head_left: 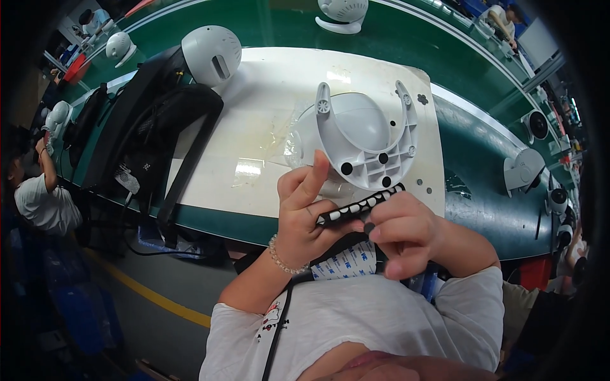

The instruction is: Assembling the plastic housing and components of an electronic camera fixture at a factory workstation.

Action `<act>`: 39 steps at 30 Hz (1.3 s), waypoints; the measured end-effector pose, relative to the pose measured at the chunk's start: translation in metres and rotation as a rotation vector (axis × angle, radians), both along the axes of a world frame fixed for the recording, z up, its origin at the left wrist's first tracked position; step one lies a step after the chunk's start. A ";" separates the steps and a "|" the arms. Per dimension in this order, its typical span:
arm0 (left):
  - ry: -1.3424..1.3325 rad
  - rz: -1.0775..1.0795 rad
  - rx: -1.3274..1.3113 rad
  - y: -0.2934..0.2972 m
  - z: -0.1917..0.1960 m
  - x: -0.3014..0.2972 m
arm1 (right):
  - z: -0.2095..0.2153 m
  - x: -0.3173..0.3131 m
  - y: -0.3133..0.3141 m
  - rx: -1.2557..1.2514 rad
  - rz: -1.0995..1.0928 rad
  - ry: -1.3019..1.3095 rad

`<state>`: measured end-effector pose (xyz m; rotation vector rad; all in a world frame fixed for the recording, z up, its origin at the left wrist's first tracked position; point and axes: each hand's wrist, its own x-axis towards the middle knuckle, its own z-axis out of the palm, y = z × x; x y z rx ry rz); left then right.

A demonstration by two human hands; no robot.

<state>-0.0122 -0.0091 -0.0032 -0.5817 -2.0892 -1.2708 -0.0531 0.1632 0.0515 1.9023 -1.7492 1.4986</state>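
Observation:
My left hand [302, 216] is closed on a black strip sheet [359, 207] dotted with pale round spots, its index finger pointing up. Just to the right, my right hand [406, 235] pinches a small black round pad [368, 227] close to the sheet's lower edge. Beyond both hands, a white plastic housing [330, 143] lies on the pale work mat [267, 95], its ribbed, curved underside with two prongs facing up. Several black round pads [346, 168] sit on that underside. Below my hands is a white sheet with blue print [349, 261].
Black straps and mesh fabric [152, 127] lie at the left, with a white rounded device [213, 54] at their far end. More white devices [343, 13] stand on the green benches. A person [44, 190] works at far left. Small dark discs [420, 182] dot the mat's right side.

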 end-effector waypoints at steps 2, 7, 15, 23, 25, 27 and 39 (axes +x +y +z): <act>0.009 0.000 0.016 0.001 0.000 0.000 | 0.003 -0.003 0.000 -0.061 0.090 -0.193; 0.061 0.101 -0.008 0.006 0.000 0.002 | 0.045 -0.039 -0.020 -0.014 -0.297 -0.156; 0.124 0.152 -0.063 0.008 0.001 0.000 | 0.053 -0.053 -0.047 0.091 -0.323 -0.444; 0.116 0.177 -0.094 0.008 0.000 0.001 | 0.054 -0.053 -0.050 0.121 -0.368 -0.310; 0.113 0.181 -0.097 0.008 0.000 0.001 | 0.053 -0.052 -0.051 0.131 -0.395 -0.243; 0.112 0.181 -0.098 0.008 0.000 0.002 | 0.052 -0.052 -0.052 0.142 -0.425 -0.174; 0.103 0.203 -0.111 0.007 -0.001 0.004 | 0.055 -0.052 -0.009 0.047 -0.613 0.201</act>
